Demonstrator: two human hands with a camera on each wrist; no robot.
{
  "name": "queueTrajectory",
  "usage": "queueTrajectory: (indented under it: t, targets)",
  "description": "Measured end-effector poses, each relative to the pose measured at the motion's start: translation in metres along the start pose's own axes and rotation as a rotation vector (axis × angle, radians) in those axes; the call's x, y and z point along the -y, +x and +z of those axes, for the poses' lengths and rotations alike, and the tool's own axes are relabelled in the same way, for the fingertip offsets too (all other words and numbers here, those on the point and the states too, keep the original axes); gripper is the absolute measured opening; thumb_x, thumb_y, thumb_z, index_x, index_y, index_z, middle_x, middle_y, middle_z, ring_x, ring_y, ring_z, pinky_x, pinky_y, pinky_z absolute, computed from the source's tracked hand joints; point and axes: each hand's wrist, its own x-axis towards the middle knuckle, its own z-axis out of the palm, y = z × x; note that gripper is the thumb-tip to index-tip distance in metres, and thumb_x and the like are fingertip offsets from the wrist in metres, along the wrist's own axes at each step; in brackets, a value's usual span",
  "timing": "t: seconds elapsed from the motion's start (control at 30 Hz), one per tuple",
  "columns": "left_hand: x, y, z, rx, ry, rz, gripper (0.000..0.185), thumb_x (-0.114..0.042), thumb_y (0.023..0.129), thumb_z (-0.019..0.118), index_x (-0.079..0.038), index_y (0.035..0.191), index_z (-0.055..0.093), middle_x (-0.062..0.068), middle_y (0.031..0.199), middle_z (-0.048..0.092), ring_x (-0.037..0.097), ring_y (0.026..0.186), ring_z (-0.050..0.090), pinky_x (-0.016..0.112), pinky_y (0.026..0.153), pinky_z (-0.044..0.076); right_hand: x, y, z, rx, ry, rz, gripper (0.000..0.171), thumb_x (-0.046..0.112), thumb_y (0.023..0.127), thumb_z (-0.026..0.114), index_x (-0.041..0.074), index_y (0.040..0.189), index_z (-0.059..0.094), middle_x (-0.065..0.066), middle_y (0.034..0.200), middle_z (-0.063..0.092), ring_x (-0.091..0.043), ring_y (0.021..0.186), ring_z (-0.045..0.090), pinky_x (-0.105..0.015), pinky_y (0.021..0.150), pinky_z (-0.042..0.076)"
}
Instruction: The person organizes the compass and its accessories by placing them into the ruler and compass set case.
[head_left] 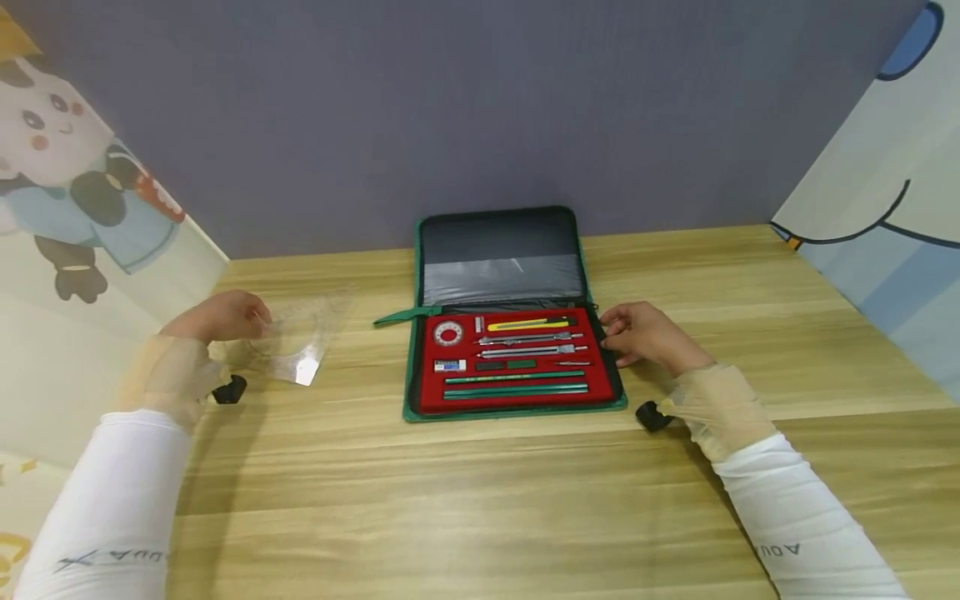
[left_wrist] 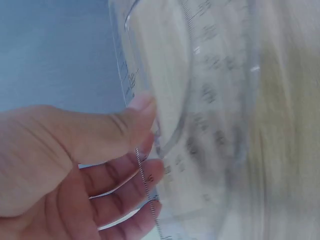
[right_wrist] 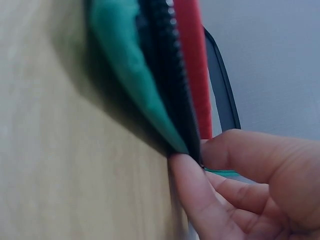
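My left hand [head_left: 223, 317] pinches a clear plastic protractor [left_wrist: 212, 95] at its straight edge, thumb on one face and fingers behind. In the head view the clear plastic is tilted above the left of the table, and a pointed clear corner shows beside it; whether that is a second piece I cannot tell. At the table's middle lies an open green zip case [head_left: 408, 392] with a red tray [head_left: 517, 407]. My right hand [head_left: 651, 335] pinches the case's zipped right edge [right_wrist: 187, 125] between thumb and finger.
In the tray sit a yellow cutter [head_left: 525, 326], metal compasses [head_left: 532, 352], green pencils [head_left: 517, 390], an eraser [head_left: 450, 365] and a round white disc [head_left: 447, 333]. The raised lid [head_left: 498, 242] leans near the grey back panel [head_left: 480, 100]. A green strap [head_left: 401, 316] sticks out left.
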Motion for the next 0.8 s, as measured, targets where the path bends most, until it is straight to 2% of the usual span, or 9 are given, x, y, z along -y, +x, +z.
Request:
queueTrajectory:
  t: [0.17, 0.33, 0.47, 0.6, 0.8]
  targets:
    - [-0.012, -0.001, -0.004, 0.060, -0.145, 0.015, 0.014, 0.002, 0.084, 0.061, 0.009, 0.094, 0.055, 0.011, 0.084, 0.060, 0.015, 0.076, 0.054, 0.032, 0.066, 0.046, -0.002, -0.001, -0.003, -0.005, -0.012, 0.024, 0.047, 0.000, 0.086, 0.061, -0.015, 0.127, 0.043, -0.012, 0.091, 0.050, -0.012, 0.071, 0.057, -0.030, 0.060, 0.056]
    - [-0.023, -0.002, -0.005, 0.073, -0.235, -0.002, 0.014, 0.000, 0.086, 0.063, 0.006, 0.093, 0.054, 0.005, 0.078, 0.055, 0.010, 0.067, 0.049, 0.026, 0.059, 0.043, -0.003, -0.005, -0.006, -0.013, -0.018, 0.032, 0.045, -0.001, 0.086, 0.060, -0.014, 0.126, 0.043, -0.011, 0.091, 0.050, -0.011, 0.071, 0.056, -0.030, 0.060, 0.056]
    - [-0.030, -0.004, -0.006, 0.087, -0.266, -0.021, 0.016, -0.003, 0.086, 0.065, 0.005, 0.095, 0.054, 0.003, 0.078, 0.055, 0.010, 0.062, 0.046, 0.028, 0.055, 0.041, -0.005, -0.007, -0.006, -0.009, -0.020, 0.047, 0.044, -0.002, 0.086, 0.059, -0.014, 0.126, 0.043, -0.015, 0.095, 0.051, -0.013, 0.072, 0.058, -0.030, 0.061, 0.057]
    - [-0.034, -0.006, -0.010, 0.097, -0.268, -0.014, 0.019, -0.003, 0.085, 0.065, 0.005, 0.099, 0.056, 0.003, 0.082, 0.060, 0.012, 0.065, 0.049, 0.031, 0.057, 0.043, -0.004, -0.007, -0.005, -0.012, -0.020, 0.051, 0.043, -0.001, 0.087, 0.058, -0.013, 0.126, 0.044, -0.015, 0.097, 0.051, -0.014, 0.074, 0.058, -0.030, 0.062, 0.057]
    - [-0.038, -0.015, -0.017, 0.096, -0.275, -0.034, 0.022, -0.004, 0.086, 0.065, 0.006, 0.104, 0.058, 0.005, 0.086, 0.064, 0.014, 0.069, 0.052, 0.033, 0.059, 0.046, -0.002, -0.002, -0.002, 0.011, 0.055, 0.020, 0.042, -0.001, 0.087, 0.056, -0.014, 0.125, 0.044, -0.017, 0.098, 0.055, -0.012, 0.077, 0.061, -0.031, 0.064, 0.057]
